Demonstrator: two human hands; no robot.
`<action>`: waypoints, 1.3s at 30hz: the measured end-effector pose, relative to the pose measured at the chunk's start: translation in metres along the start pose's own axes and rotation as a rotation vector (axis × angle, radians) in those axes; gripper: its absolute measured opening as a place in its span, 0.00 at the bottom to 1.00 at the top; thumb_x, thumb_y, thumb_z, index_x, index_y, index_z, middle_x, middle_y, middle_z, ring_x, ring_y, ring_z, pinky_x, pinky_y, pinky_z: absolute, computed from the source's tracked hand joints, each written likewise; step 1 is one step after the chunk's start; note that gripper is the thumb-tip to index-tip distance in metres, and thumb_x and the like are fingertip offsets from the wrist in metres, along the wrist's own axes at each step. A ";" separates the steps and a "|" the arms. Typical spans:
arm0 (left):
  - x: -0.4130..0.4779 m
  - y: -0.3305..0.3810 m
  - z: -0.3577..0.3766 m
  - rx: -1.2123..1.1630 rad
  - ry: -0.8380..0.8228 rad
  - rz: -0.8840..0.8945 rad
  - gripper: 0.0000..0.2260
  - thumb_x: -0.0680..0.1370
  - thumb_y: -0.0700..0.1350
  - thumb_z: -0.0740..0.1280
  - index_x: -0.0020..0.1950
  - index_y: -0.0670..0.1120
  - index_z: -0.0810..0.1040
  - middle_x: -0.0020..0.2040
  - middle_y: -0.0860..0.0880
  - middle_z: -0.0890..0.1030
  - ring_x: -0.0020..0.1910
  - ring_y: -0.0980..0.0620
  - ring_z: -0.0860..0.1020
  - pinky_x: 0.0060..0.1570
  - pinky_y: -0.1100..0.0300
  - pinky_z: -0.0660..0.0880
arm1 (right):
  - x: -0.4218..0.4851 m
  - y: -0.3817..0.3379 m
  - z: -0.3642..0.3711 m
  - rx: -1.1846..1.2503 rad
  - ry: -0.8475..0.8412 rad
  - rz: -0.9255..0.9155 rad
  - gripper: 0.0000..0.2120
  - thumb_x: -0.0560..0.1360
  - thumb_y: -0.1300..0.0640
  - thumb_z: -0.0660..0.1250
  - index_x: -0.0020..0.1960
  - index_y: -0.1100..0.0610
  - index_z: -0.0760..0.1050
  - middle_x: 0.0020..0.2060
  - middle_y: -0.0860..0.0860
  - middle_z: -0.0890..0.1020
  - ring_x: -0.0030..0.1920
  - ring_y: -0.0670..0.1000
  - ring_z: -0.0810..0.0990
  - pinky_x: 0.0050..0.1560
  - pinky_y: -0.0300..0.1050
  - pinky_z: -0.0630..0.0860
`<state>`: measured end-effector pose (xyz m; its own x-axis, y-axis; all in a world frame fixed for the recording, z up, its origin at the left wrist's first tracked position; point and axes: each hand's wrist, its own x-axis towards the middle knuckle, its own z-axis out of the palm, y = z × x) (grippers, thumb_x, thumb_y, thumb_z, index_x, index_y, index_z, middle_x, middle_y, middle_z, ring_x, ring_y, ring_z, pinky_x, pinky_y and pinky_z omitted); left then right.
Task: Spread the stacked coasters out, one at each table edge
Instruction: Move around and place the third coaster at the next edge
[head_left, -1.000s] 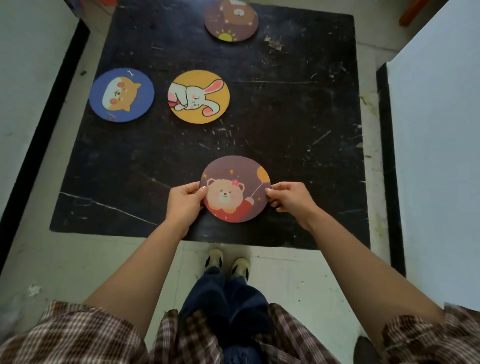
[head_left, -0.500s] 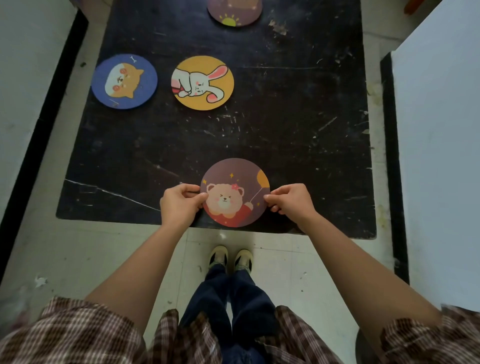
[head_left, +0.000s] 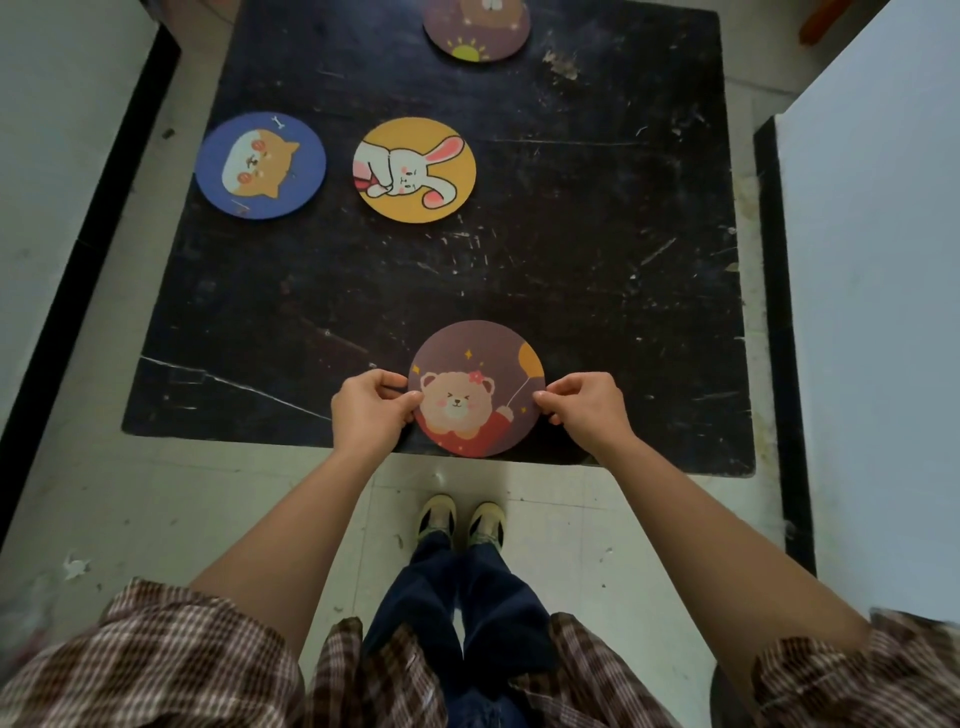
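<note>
A purple coaster with a bear and a balloon lies at the near edge of the black table. My left hand pinches its left rim and my right hand pinches its right rim. A blue coaster with a dog face lies by the left edge. Beside it, nearer the middle, rests a yellow coaster with a white rabbit. Another purple coaster sits at the far edge, partly cut off by the frame.
White panels with black borders stand close to the table on the left and right. My feet are on the pale tiled floor just below the near edge. The table's right half is bare and scratched.
Both hands have slid the bear coaster a little toward the near table edge. The other coasters have stayed where they were.
</note>
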<state>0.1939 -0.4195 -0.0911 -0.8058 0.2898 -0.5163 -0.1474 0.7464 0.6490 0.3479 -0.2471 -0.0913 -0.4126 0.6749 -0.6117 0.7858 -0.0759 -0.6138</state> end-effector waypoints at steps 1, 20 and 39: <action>0.000 0.000 0.000 0.000 -0.002 0.001 0.08 0.70 0.43 0.75 0.47 0.45 0.81 0.36 0.49 0.82 0.35 0.52 0.82 0.45 0.50 0.82 | 0.000 0.000 0.001 0.001 0.010 0.002 0.04 0.71 0.55 0.73 0.39 0.51 0.79 0.34 0.48 0.82 0.34 0.45 0.81 0.31 0.35 0.72; 0.009 0.013 -0.001 0.162 -0.054 -0.044 0.11 0.69 0.44 0.76 0.34 0.51 0.74 0.39 0.44 0.84 0.41 0.47 0.83 0.48 0.49 0.81 | 0.001 0.000 0.009 -0.070 0.119 0.022 0.05 0.71 0.54 0.72 0.38 0.54 0.79 0.37 0.52 0.82 0.42 0.50 0.81 0.46 0.48 0.79; 0.013 0.023 0.000 0.414 -0.136 0.011 0.14 0.71 0.53 0.73 0.49 0.46 0.76 0.45 0.46 0.81 0.45 0.47 0.79 0.43 0.53 0.78 | 0.010 0.007 0.004 -0.214 0.135 -0.038 0.10 0.70 0.50 0.73 0.46 0.53 0.75 0.38 0.48 0.78 0.41 0.48 0.78 0.40 0.44 0.75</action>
<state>0.1798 -0.3982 -0.0831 -0.7192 0.3546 -0.5975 0.1257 0.9122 0.3901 0.3472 -0.2435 -0.1034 -0.3892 0.7676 -0.5091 0.8566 0.0984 -0.5065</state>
